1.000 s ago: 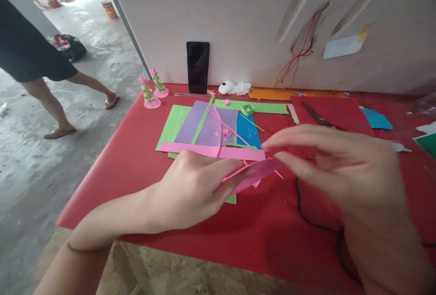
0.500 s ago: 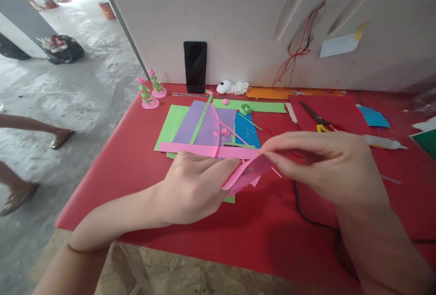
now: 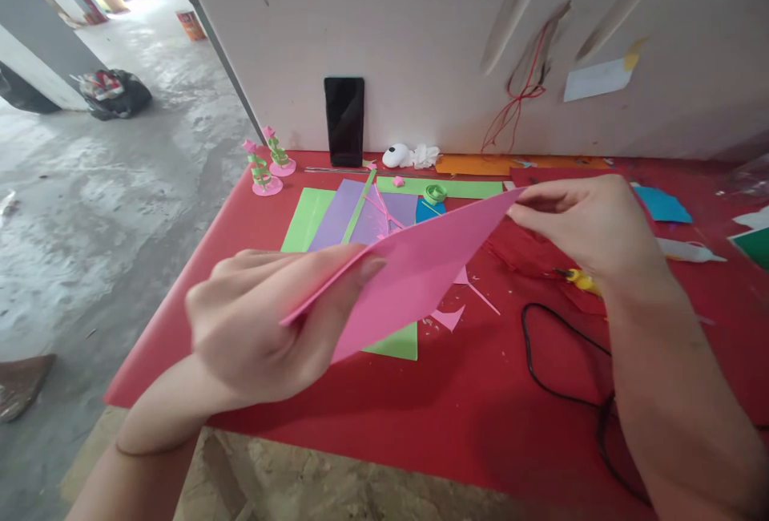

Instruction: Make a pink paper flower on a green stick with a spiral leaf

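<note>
A pink sheet of paper (image 3: 414,264) is stretched between my two hands above the table. My left hand (image 3: 270,313) grips its near left end, thumb on one face and fingers on the other. The far right corner is pinched between the thumb and fingers of my right hand (image 3: 570,216). Beneath the sheet lie a purple paper (image 3: 342,212), green paper (image 3: 306,216), a bit of blue paper (image 3: 429,210) and thin pink strips (image 3: 384,208). Pink scraps (image 3: 450,318) are strewn in front of them. The sheet hides part of this pile.
Two pink paper flowers on round bases (image 3: 264,176) stand at the back left. A black phone (image 3: 344,122) leans on the wall. Yellow-handled scissors (image 3: 581,280), a glue bottle (image 3: 690,250) and a black cord (image 3: 534,377) lie on the right. A green coil (image 3: 434,194) sits on a green strip.
My hands have moved apart, left hand leftward, right hand up and rightward. The pink paper, folded or curled before, is now spread between them. A passer-by's legs have mostly left the view.
</note>
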A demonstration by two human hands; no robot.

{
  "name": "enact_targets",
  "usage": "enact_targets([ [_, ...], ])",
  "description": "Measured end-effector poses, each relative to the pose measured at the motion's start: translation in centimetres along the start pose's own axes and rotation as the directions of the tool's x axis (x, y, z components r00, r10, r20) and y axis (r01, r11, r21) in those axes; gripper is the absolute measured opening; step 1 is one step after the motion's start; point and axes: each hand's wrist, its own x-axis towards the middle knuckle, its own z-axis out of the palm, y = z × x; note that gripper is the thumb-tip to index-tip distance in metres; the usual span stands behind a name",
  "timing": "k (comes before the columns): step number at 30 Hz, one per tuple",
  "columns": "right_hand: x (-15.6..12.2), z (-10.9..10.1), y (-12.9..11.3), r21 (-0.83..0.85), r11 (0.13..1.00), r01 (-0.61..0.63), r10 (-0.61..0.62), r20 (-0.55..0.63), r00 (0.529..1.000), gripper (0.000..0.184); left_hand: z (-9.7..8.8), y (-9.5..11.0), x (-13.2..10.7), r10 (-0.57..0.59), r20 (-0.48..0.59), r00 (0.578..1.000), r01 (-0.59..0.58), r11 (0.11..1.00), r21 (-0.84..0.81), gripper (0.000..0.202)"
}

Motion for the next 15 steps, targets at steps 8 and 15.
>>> enact_targets([
  [8, -3.9, 0.1, -3.5, 0.204, 0.979, 0.012, -0.09, 0.376, 0.922, 0.039, 2.4, -0.1, -0.4, 0.209, 0.032, 0.977, -0.211, 0.972, 0.099, 0.016],
  [15, -4.4, 1.2, -3.0, 0.108, 0.968, 0.225, -0.238, 0.132, 0.962, 0.023, 4.4, 0.1, -1.4, 0.202, 0.163, 0.966, -0.202, 0.979, -0.017, 0.058],
])
